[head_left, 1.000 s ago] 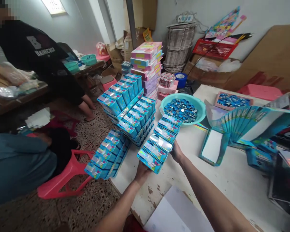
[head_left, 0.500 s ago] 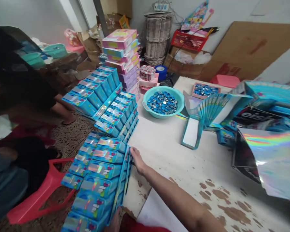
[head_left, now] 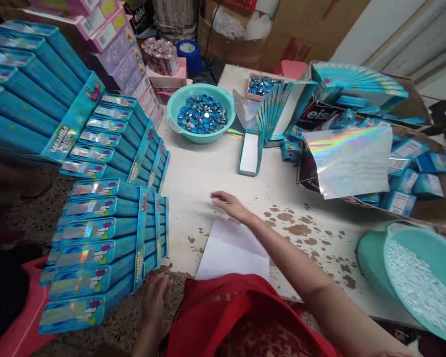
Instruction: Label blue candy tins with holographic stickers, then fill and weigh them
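My right hand (head_left: 228,206) is above the white table, fingers stretched out and holding nothing. Just beneath it lies a sheet of white paper (head_left: 234,250). Low in the view, my left hand (head_left: 156,300) hangs beside the table edge, somewhat blurred, with fingers extended and nothing visible in them. Close by it stands a stack of blue display boxes (head_left: 139,238), each filled with a row of shiny-topped blue packets (head_left: 85,250). More such filled displays (head_left: 96,134) are stacked behind, at the table's left edge. Neither hand touches the boxes.
A turquoise basin (head_left: 200,136) holds blue and silver discs. Beside it are an open narrow box (head_left: 250,153) and fanned blue cartons (head_left: 278,109). A large carton (head_left: 308,176) with small blue boxes stands right, near a basin of white pieces (head_left: 419,282). Pink and purple boxes (head_left: 115,54) rise behind.
My right hand has left the edge of the display stack and moved right over the table. My left hand has come away from the stack's near side. The view has turned downward and right.
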The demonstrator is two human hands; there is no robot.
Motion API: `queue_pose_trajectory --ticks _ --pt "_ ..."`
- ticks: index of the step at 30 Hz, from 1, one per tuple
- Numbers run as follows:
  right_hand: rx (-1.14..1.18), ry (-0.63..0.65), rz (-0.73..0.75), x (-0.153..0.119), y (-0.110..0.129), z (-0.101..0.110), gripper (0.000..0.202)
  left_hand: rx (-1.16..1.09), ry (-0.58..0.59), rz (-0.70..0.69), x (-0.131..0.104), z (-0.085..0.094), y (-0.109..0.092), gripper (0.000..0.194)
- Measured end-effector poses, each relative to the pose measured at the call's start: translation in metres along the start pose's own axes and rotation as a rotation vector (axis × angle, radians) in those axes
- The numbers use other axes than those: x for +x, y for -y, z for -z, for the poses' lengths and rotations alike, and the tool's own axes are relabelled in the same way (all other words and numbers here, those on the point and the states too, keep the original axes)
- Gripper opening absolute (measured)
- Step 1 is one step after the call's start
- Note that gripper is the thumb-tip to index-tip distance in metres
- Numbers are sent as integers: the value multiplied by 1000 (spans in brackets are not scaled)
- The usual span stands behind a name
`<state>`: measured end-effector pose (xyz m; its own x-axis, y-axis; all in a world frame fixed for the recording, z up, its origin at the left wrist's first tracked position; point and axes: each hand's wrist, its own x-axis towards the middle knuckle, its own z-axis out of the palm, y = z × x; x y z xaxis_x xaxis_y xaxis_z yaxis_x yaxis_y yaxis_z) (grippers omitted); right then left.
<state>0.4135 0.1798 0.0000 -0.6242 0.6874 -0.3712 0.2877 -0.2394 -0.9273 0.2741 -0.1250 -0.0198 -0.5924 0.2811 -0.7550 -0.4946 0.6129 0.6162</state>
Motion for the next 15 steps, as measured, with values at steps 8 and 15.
queue_pose_trajectory --ticks 8,15 --pt "-293 -488 -381 -166 -95 78 42 333 333 -290 37 -110 -48 57" --pt "-180 -704 -56 -210 -94 50 13 369 848 -121 25 -117 -86 37"
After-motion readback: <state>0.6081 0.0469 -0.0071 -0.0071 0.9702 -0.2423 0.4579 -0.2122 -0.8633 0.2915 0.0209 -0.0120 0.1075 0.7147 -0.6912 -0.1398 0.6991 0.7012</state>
